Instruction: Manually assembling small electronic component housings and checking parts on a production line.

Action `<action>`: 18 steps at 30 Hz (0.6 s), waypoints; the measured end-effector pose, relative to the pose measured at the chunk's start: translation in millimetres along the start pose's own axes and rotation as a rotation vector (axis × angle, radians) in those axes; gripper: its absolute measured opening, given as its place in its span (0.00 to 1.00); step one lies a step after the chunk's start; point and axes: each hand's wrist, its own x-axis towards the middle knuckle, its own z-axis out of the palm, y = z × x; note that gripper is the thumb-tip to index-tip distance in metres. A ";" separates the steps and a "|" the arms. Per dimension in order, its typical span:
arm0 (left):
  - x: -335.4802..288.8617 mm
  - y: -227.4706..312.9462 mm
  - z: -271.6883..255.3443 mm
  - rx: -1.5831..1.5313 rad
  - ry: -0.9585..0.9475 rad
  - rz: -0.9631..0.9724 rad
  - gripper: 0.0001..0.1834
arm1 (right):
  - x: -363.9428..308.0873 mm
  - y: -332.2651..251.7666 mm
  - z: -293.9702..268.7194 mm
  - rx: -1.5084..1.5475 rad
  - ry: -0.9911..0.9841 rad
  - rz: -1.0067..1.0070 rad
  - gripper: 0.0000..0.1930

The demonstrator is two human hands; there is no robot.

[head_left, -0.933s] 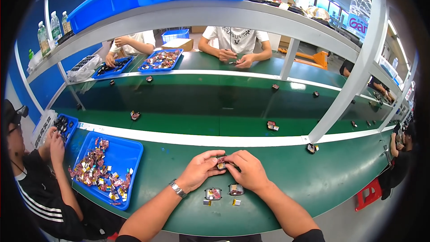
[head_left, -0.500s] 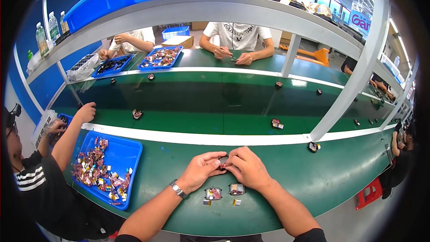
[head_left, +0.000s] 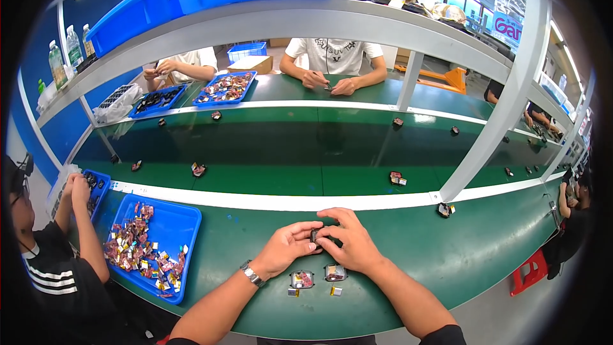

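Observation:
My left hand (head_left: 286, 249) and my right hand (head_left: 350, 243) meet above the green bench, both closed on a small dark watch-like case (head_left: 314, 235). Fingers cover most of it, so its inside cannot be made out. Just below my hands lie two similar open cases, the left one (head_left: 302, 279) with red and white parts inside, the right one (head_left: 335, 273) with a pale part. From each a small silver-and-yellow battery hangs out toward me, the left battery (head_left: 293, 292) and the right battery (head_left: 336, 291).
At left stands a blue tray (head_left: 196, 236) heaped with small red boards and batteries. Beyond a white rail (head_left: 281, 202) runs a green belt (head_left: 287, 176) with scattered assemblies. A grey shelf (head_left: 274, 16) with uprights spans overhead. Co-workers sit at left, across and far right.
The case between my hands has turned, and its red part no longer shows. At left, a co-worker's arm has drawn back from the belt, where another small assembly now lies.

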 end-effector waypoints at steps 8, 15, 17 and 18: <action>0.3 3.1 4.2 0.012 0.033 -0.061 0.22 | -2.2 1.1 -4.2 0.072 -0.054 -0.008 0.04; -0.4 -1.1 3.4 -0.009 0.059 -0.039 0.18 | -8.7 4.9 5.8 0.089 -0.043 0.031 0.05; -0.2 -0.1 3.2 -0.037 0.044 -0.025 0.18 | -9.5 3.2 6.4 0.084 0.008 0.042 0.05; -0.3 0.1 3.3 -0.041 0.046 -0.021 0.18 | -9.7 2.9 7.5 0.082 0.017 0.041 0.05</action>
